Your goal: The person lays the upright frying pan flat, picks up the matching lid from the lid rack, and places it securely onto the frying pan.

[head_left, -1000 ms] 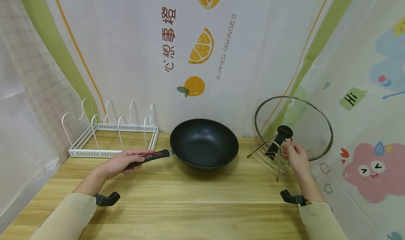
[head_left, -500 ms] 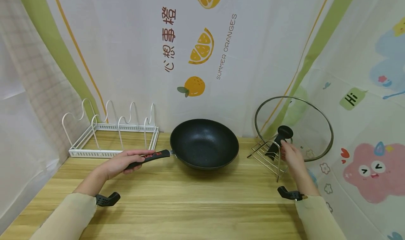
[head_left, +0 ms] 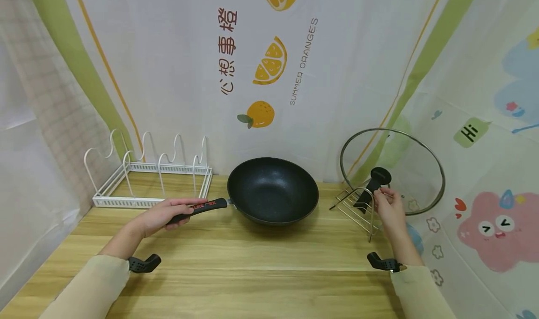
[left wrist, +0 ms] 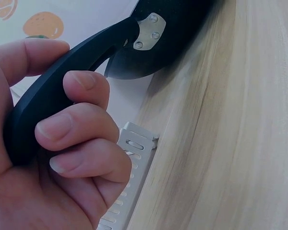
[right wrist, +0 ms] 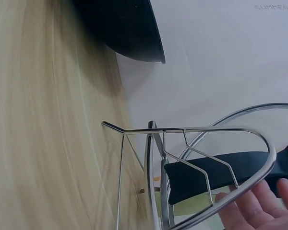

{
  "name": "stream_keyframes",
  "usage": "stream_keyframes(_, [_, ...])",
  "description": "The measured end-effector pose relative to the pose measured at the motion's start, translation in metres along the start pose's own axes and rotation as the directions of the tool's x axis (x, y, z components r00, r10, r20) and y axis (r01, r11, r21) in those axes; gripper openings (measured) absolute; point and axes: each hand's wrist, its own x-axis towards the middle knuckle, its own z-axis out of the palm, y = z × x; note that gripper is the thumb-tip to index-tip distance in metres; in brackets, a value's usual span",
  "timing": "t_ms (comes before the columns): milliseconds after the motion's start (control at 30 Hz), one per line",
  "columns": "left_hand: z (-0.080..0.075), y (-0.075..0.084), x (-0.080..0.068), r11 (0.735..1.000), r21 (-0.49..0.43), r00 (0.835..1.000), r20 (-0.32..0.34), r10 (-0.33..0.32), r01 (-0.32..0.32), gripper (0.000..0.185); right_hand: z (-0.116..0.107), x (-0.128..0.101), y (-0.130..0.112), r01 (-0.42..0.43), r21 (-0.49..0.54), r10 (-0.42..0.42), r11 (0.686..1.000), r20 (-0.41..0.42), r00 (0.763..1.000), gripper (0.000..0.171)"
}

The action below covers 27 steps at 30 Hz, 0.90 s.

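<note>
A black wok (head_left: 271, 190) sits on the wooden table, tilted so its inside faces me. My left hand (head_left: 166, 213) grips its black handle (left wrist: 53, 91), fingers curled underneath in the left wrist view. On the right, a glass pot lid (head_left: 421, 169) with a metal rim stands upright in a small wire lid rack (head_left: 372, 221). My right hand (head_left: 391, 211) pinches the lid's black handle (head_left: 380, 175), with the thumb on one side. Its fingers (right wrist: 249, 206) show below that handle, just beyond the rack's wire loop in the right wrist view.
A white wire pan rack (head_left: 130, 202) stands at the back left, behind my left hand. Printed cloth (head_left: 328, 99) hangs behind the table, and another patterned cloth (head_left: 484, 169) closes the right side. Wooden tabletop (head_left: 261, 272) stretches in front of the wok.
My right hand has moved slightly left, bringing its fingers and thumb onto the lid handle. The view has shifted a little; the left hand, wok and lid stay in place.
</note>
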Motion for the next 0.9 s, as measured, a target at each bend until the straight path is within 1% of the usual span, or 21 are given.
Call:
stream_keyframes(67, [0.0, 0.001, 0.0, 1.0, 0.001, 1.0, -0.002, -0.001, 0.001, 0.051, 0.001, -0.001, 0.001, 0.042, 0.035, -0.041, 0.999, -0.037, 0.998, 0.037])
stream_keyframes(100, [0.0, 0.001, -0.001, 1.0, -0.002, 1.0, -0.004, -0.004, 0.004, 0.051, 0.001, -0.001, 0.002, 0.065, 0.044, -0.063, 0.997, -0.044, 0.997, 0.035])
stream_keyframes(167, [0.0, 0.001, -0.001, 1.0, -0.008, 1.0, -0.003, -0.006, 0.006, 0.051, 0.0, 0.0, 0.003, 0.103, 0.033, -0.102, 0.994, -0.032, 0.994, 0.036])
stream_keyframes(267, [-0.001, -0.001, 0.0, 1.0, -0.017, 1.0, -0.004, -0.013, 0.013, 0.052, 0.0, 0.0, 0.003, 0.144, -0.04, -0.145, 0.989, -0.013, 0.989, 0.043])
stream_keyframes(400, [-0.001, -0.002, 0.001, 1.0, -0.015, 1.0, -0.003, -0.01, 0.01, 0.053, 0.002, 0.003, 0.003, 0.187, -0.111, -0.185, 0.976, 0.025, 0.982, 0.047])
stream_keyframes(533, [-0.001, -0.003, 0.002, 1.0, -0.013, 1.0, -0.004, -0.012, 0.012, 0.053, 0.002, 0.007, 0.002, 0.222, -0.144, -0.214, 0.964, 0.069, 0.974, 0.049])
stream_keyframes(767, [0.0, 0.001, 0.0, 0.999, -0.024, 1.0, -0.001, -0.023, 0.023, 0.054, 0.003, 0.018, 0.0, 0.208, -0.09, -0.198, 0.974, 0.11, 0.974, 0.05])
stream_keyframes(900, [0.0, 0.003, -0.002, 0.999, -0.034, 1.0, -0.008, -0.024, 0.024, 0.051, 0.004, 0.022, 0.001, 0.234, -0.058, -0.226, 0.971, 0.118, 0.967, 0.047])
